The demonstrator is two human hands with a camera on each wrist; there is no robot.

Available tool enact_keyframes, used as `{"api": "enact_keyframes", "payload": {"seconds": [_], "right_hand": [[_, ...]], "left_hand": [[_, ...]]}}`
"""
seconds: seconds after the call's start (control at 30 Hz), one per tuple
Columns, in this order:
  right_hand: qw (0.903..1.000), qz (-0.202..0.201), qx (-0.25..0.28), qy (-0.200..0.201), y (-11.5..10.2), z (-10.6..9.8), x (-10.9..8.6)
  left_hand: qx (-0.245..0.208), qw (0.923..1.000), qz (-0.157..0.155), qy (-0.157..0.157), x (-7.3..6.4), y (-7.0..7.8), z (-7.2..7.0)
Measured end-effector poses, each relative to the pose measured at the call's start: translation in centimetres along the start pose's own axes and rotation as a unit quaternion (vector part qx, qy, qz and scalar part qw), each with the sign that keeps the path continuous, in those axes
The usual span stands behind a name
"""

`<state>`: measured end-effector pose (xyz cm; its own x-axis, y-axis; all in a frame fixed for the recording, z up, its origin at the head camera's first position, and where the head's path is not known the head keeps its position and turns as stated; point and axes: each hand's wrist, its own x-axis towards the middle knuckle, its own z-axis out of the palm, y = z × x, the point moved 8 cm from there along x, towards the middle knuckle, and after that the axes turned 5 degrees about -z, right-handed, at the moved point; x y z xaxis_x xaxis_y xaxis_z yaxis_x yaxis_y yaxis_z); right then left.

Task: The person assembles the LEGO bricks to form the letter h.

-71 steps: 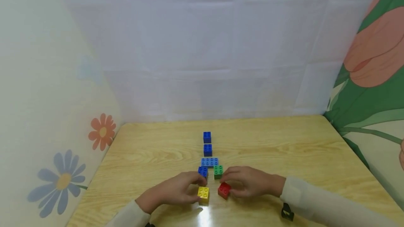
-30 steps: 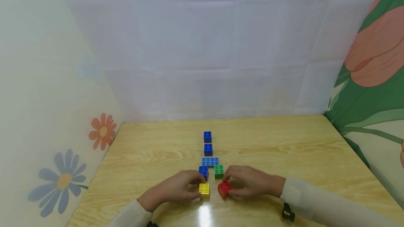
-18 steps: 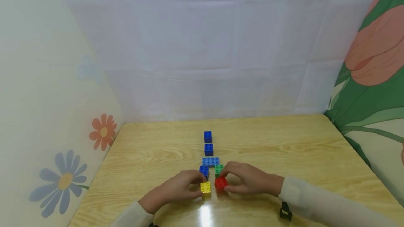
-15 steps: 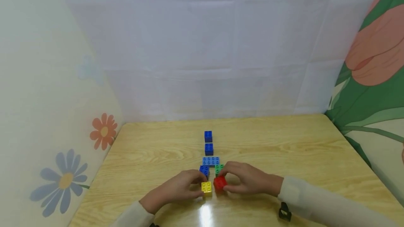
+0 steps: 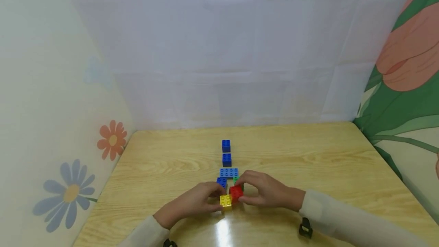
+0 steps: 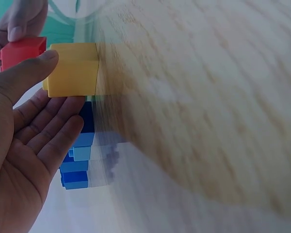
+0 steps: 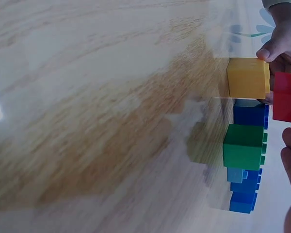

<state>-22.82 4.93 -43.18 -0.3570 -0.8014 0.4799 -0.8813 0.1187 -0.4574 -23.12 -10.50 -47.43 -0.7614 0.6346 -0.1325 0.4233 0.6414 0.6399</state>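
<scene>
A yellow toy brick stands on the table with its studs up. My left hand pinches it, the thumb on its near side. My right hand holds a red toy brick between thumb and fingers. In the right wrist view the red brick is off the table, higher than the studs of the yellow brick, with a small gap between them. Just behind, a green brick is partly hidden by the right fingers, and a slightly turned blue brick sits left of it.
Beyond these lie a long lighter blue brick and two dark blue bricks, a nearer one and a farther one, roughly in line. The wooden table meets a white cloth at the back.
The right hand has lifted the red brick and carried it left, close to the yellow one. The left hand has shifted the yellow brick slightly right and away from me.
</scene>
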Motion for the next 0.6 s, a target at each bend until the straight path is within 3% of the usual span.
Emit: {"api": "enact_keyframes", "payload": {"seconds": [0.3,0.6], "right_hand": [[0.9994,0.021,0.023,0.013,-0.12,0.56,0.44],[0.9993,0.01,0.024,0.028,-0.28,0.85,1.02]], "left_hand": [[0.008,1.0,-0.004,-0.003,-0.07,0.12,-0.07],[0.009,1.0,-0.001,0.002,-0.01,0.0,-0.08]]}}
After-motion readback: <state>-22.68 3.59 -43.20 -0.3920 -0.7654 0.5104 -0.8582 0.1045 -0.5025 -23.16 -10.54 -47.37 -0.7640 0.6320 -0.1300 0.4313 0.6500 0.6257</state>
